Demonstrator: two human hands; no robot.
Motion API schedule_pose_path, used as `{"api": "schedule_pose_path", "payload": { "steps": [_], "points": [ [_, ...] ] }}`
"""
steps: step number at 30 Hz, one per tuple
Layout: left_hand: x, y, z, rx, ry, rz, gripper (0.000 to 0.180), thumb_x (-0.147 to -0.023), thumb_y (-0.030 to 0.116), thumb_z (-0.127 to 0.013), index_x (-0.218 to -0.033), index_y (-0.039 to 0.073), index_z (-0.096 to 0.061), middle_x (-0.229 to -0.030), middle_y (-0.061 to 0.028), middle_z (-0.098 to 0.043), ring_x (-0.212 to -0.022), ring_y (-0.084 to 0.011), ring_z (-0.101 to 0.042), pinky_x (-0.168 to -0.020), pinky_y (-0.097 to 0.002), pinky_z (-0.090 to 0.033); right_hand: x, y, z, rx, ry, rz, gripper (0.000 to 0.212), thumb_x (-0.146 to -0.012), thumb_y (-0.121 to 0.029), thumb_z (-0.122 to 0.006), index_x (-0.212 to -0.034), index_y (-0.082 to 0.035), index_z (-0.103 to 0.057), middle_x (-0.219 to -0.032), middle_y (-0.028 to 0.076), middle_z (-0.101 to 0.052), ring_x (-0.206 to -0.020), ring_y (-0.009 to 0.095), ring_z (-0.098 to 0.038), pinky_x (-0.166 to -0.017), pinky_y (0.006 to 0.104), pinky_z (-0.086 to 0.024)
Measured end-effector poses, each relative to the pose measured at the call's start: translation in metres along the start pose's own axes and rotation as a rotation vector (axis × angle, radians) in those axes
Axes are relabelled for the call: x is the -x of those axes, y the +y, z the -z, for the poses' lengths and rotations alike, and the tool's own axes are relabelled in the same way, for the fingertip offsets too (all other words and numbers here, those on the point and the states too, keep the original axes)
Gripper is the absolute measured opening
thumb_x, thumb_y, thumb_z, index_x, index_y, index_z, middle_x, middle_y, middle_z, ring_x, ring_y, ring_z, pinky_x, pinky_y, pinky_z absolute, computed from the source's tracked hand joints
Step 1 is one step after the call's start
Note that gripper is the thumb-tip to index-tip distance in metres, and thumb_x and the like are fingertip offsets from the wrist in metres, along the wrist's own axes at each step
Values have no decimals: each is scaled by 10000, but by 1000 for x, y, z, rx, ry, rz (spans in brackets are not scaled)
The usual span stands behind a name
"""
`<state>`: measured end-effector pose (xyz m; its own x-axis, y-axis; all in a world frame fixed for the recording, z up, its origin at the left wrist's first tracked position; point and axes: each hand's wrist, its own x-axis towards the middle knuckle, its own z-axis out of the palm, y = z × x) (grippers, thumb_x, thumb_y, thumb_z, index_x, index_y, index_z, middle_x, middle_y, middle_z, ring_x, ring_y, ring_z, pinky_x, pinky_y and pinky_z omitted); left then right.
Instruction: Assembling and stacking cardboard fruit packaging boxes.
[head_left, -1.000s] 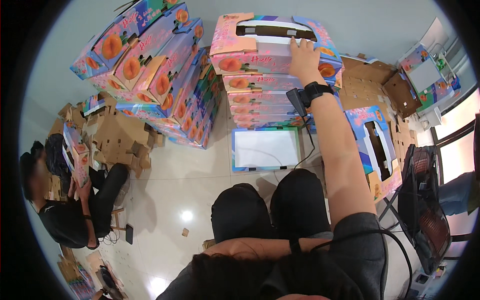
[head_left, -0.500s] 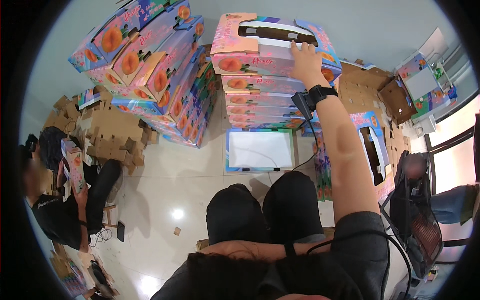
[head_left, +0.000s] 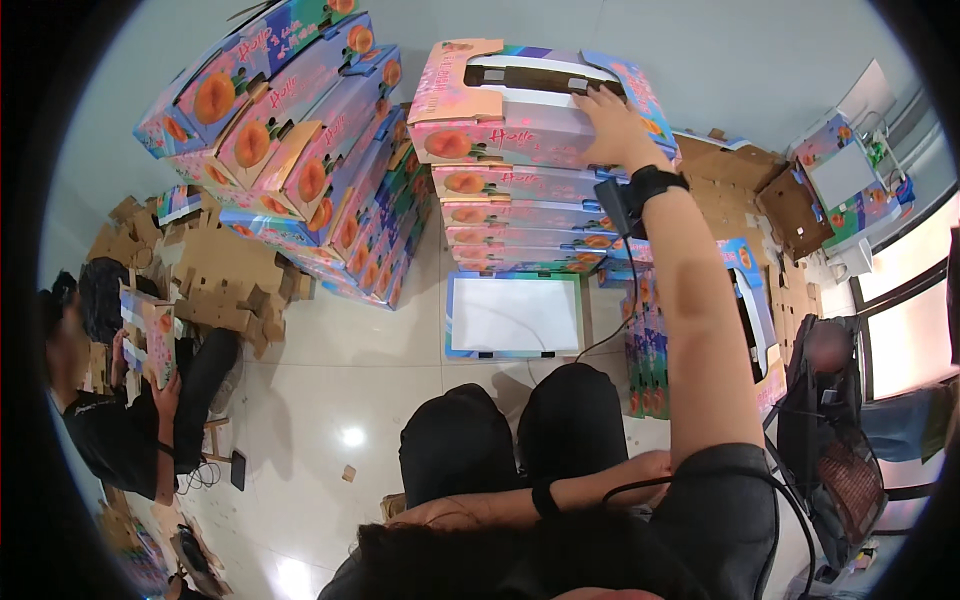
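Observation:
My right arm reaches far forward, and my right hand (head_left: 618, 128) lies on the top right part of a pink and blue cardboard box (head_left: 510, 118) printed with orange fruit. Its fingers are spread at the edge of the long handle opening, without wrapping round anything. This box tops a stack of similar flat boxes (head_left: 520, 215). My left forearm is folded across my body, and my left hand (head_left: 652, 467) sits by my right upper arm; its fingers cannot be made out. A white panel with a blue-green border (head_left: 515, 315) lies on the floor before my knees.
A second, leaning stack of printed boxes (head_left: 300, 165) stands at left. More boxes (head_left: 648, 350) stand beside my right forearm. Brown cardboard (head_left: 215, 265) lies at far left, where a person (head_left: 120, 420) holds a printed box. A black mesh chair (head_left: 835, 430) is at right.
My right hand has shifted slightly on the top box, its fingers more spread. My left hand shows more beside my right arm. The whole view has tilted a little.

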<state>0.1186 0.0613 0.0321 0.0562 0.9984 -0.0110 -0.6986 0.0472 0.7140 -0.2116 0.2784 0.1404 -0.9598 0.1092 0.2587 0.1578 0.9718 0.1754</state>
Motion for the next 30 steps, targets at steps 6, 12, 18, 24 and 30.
{"api": "schedule_pose_path", "payload": {
  "steps": [6,12,18,24,30],
  "points": [
    [-5,6,26,184,243,-227,259,-751,-71,-337,-928,2,-512,-865,-55,-536,-822,-133,-497,-771,-255,-412,7,48,-9,-236,76,-6,1034,-434,-441,-827,-1348,-165,-431,-1397,143,-399,-1374,322,-221,-1092,555,-206],
    [-5,23,26,106,397,-204,202,-718,-77,-350,-825,41,-473,-802,-31,-490,-770,-123,-480,-709,-232,-388,11,48,-5,-261,182,138,960,-426,-438,-827,-1270,-126,-491,-1161,167,-532,-1184,368,-402,-1070,517,-248],
    [-13,24,33,241,611,-212,173,-734,-45,-409,-855,62,-471,-812,-41,-510,-759,-142,-517,-670,-231,-389,66,8,31,-126,455,38,880,-440,-337,-844,-1226,-120,-513,-1096,156,-497,-1106,359,-410,-1013,486,-284],
    [2,74,43,621,1067,-458,425,-865,435,-470,-1160,131,-424,-1098,-62,-506,-933,-201,-519,-800,-337,-346,194,-23,71,-207,584,-130,907,-452,-292,-842,-1278,-141,-499,-1104,137,-475,-1094,345,-418,-1032,527,-258],
    [18,109,53,323,1127,-852,762,-872,585,-416,-1427,111,-196,-1466,-145,-229,-1321,-299,-296,-1098,-452,-39,285,-35,75,-243,602,-293,946,-421,-335,-862,-1264,-94,-509,-1075,139,-488,-1045,336,-438,-941,456,-335]
  ]
}}
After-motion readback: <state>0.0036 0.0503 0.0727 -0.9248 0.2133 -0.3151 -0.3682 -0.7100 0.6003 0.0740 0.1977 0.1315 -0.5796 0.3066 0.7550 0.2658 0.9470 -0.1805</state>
